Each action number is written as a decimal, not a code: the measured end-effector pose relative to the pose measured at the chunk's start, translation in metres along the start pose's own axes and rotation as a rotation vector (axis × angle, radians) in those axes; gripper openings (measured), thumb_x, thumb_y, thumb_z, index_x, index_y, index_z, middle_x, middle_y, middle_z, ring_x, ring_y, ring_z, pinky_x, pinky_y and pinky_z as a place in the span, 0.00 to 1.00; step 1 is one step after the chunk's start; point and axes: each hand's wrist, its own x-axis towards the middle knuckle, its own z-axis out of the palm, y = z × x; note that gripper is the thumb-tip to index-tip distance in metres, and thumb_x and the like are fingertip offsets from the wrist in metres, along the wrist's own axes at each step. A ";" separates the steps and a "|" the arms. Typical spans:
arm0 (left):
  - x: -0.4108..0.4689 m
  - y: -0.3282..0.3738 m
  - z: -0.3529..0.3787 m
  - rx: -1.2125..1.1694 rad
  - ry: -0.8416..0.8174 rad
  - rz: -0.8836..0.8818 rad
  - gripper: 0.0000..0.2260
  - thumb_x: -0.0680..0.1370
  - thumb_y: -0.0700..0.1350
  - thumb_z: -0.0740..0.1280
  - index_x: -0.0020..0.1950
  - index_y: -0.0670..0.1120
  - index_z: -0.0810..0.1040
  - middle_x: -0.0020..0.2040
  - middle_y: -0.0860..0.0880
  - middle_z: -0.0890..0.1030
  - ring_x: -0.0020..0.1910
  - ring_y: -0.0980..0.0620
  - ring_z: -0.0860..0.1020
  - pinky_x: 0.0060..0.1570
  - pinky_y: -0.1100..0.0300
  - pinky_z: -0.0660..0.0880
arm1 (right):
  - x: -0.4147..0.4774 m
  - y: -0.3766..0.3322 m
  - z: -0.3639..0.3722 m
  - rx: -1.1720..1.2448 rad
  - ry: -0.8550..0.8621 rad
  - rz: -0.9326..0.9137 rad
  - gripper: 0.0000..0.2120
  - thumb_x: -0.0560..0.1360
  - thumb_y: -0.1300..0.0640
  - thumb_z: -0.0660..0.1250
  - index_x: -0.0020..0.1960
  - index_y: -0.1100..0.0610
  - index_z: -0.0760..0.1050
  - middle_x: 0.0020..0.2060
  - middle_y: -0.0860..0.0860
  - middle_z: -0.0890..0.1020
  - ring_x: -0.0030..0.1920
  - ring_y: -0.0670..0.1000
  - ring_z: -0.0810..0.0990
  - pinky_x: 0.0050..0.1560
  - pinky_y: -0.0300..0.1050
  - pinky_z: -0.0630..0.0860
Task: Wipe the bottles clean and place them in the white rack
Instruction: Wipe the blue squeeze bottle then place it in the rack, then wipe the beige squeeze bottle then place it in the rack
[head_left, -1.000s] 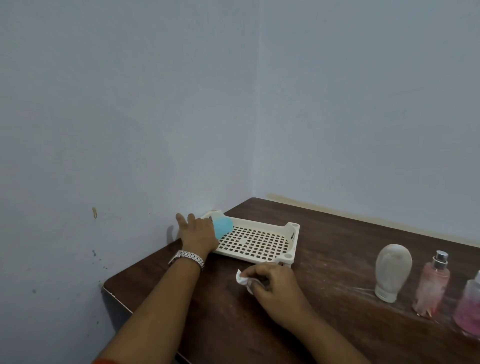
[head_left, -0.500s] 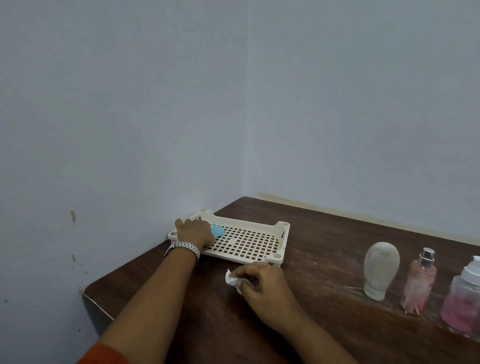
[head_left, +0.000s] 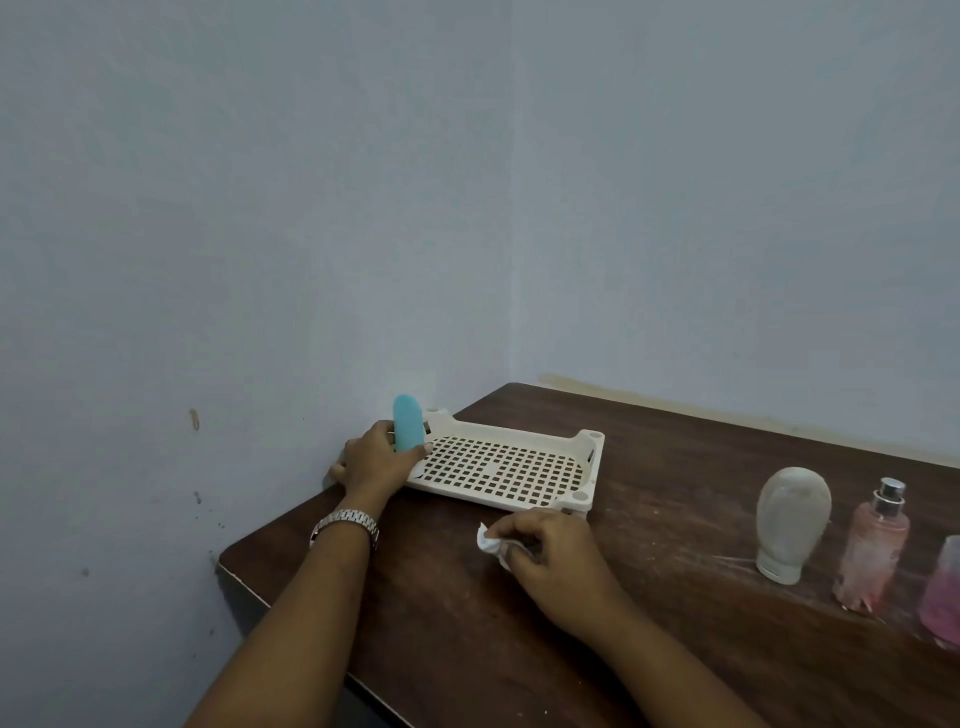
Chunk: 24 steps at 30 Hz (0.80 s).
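Now the blue bottle (head_left: 408, 427) stands upright at the rack's (head_left: 519, 465) far-left corner.
Half a second ago it lay low under the left hand (head_left: 376, 460); that hand now grips its base and has tipped it up, so this placing looks nearly done. The right hand (head_left: 550, 553) pinches a tissue (head_left: 490, 543) near the rack; a white bottle (head_left: 792, 519), pink spray (head_left: 875, 545) and pink bottle (head_left: 943, 592) wait at right.

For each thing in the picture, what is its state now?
Rack: flat on table.
Blue bottle: upright, gripped by left hand at the rack's left end.
Tissue: crumpled, pinched by right hand.
White bottle: standing on its cap, untouched.
Spray bottle: upright, untouched.
Pink bottle: cut by frame edge.
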 end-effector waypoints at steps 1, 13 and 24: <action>-0.001 -0.003 0.001 -0.034 0.014 0.003 0.29 0.69 0.60 0.73 0.65 0.48 0.74 0.61 0.47 0.79 0.61 0.45 0.74 0.63 0.46 0.68 | 0.000 0.000 0.000 -0.003 -0.001 0.000 0.11 0.74 0.62 0.66 0.53 0.51 0.81 0.47 0.38 0.80 0.50 0.36 0.78 0.52 0.32 0.74; -0.009 -0.010 0.004 0.019 0.104 0.069 0.28 0.70 0.57 0.74 0.66 0.48 0.73 0.65 0.47 0.75 0.67 0.45 0.65 0.64 0.49 0.63 | 0.001 0.001 -0.002 -0.070 0.007 -0.015 0.12 0.74 0.62 0.66 0.54 0.51 0.81 0.51 0.42 0.81 0.51 0.37 0.76 0.52 0.28 0.72; -0.016 -0.006 -0.003 0.129 0.059 0.019 0.38 0.67 0.59 0.75 0.72 0.49 0.66 0.72 0.47 0.65 0.70 0.45 0.62 0.66 0.46 0.61 | 0.000 0.004 -0.002 -0.074 0.017 -0.017 0.11 0.74 0.61 0.67 0.54 0.50 0.81 0.51 0.43 0.81 0.51 0.38 0.77 0.53 0.31 0.73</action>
